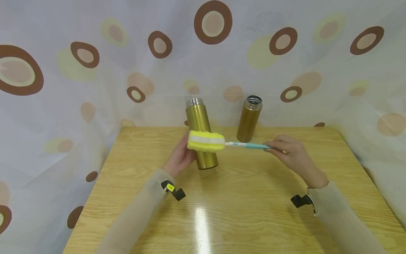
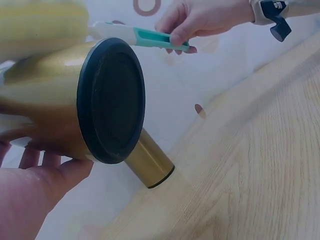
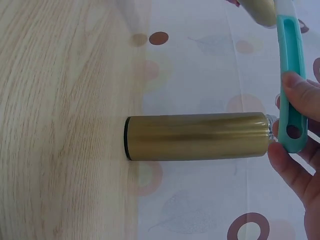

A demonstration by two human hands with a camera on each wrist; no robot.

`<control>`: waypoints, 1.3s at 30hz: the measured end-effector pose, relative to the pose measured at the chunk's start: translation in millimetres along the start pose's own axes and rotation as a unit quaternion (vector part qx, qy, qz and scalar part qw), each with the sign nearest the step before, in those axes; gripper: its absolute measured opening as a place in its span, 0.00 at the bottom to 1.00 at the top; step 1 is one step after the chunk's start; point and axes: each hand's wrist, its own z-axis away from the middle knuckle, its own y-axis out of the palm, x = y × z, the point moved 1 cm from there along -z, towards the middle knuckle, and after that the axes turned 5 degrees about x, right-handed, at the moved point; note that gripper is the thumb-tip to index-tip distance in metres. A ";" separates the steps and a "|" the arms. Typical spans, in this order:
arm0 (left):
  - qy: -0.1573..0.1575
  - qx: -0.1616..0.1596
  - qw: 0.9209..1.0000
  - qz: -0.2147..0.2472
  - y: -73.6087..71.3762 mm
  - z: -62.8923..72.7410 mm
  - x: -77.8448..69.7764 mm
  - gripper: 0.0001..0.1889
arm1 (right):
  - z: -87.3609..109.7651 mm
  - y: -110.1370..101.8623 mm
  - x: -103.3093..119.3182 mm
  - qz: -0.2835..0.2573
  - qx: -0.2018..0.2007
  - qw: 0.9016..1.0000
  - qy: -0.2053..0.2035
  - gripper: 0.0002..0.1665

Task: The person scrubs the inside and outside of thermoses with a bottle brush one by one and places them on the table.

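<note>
A gold thermos bottle (image 1: 198,118) with a bare steel neck is tilted above the table, gripped by my left hand (image 1: 184,155). Its dark round base (image 2: 112,100) faces the left wrist camera. My right hand (image 1: 290,153) pinches the teal handle (image 3: 290,60) of a sponge bottle brush (image 1: 206,141). The yellow and white sponge head crosses in front of the held bottle in the head view; whether they touch I cannot tell. Behind, a second gold thermos bottle (image 1: 248,120) stands upright and uncapped at the table's back edge.
A light wooden table (image 1: 247,211) spreads beneath both hands. Along its back and sides hangs a pale cloth (image 1: 196,70) patterned with brown ovals. Black straps with small devices sit on both sleeves (image 1: 139,204).
</note>
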 end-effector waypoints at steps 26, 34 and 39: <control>-0.095 0.032 0.994 -0.044 3.2 13.7 29.5 0.31 | -7.6 -12.3 0.4 0.060 -0.042 0.997 0.039 0.31; -0.034 -0.032 0.999 -0.015 2.7 7.1 16.9 0.33 | -4.8 -5.6 -1.8 0.034 -0.031 0.999 -0.007 0.31; -0.029 -0.039 0.999 -0.023 0.0 0.8 5.3 0.21 | -0.7 -3.5 -1.3 0.019 0.004 0.999 -0.026 0.30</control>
